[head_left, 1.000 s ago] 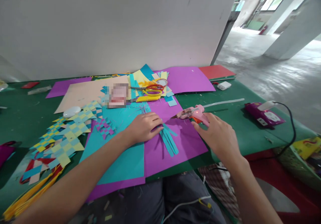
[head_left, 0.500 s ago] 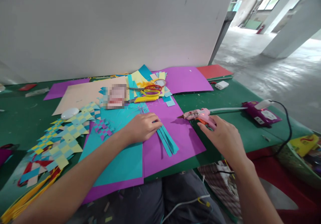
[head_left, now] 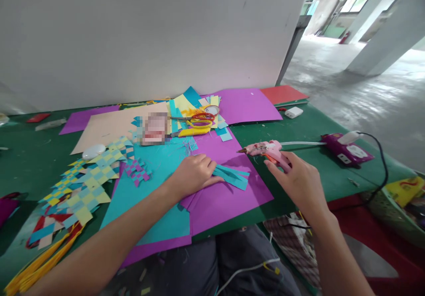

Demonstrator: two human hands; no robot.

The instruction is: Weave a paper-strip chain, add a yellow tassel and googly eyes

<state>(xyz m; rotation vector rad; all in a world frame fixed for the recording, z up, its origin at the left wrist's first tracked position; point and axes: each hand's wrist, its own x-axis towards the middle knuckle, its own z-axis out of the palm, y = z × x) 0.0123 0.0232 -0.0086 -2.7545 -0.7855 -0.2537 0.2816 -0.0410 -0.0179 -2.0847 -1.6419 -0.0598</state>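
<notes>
My left hand [head_left: 195,175] is closed on teal paper strips [head_left: 234,176], whose free ends point right over a purple sheet [head_left: 226,214]. Purple strip ends [head_left: 190,200] show just below that hand. My right hand [head_left: 299,176] grips the handle of a pink hot glue gun [head_left: 265,148], its nozzle pointing left, a short way above and beside the teal ends. Under my left forearm lies a teal sheet [head_left: 162,221]. Left of it is a small purple-and-teal woven piece [head_left: 137,171].
Scissors with red handles [head_left: 203,117], a yellow cutter [head_left: 194,132] and a tape roll [head_left: 211,110] lie behind my hands. Woven paper pieces [head_left: 94,174] spread at left. A purple power strip [head_left: 347,150] with a black cord sits at right, near a green basket [head_left: 392,216].
My left hand has turned and shifted slightly, swinging the teal strips from pointing down-right to pointing right. The glue gun has moved a little to the right, still in my right hand.
</notes>
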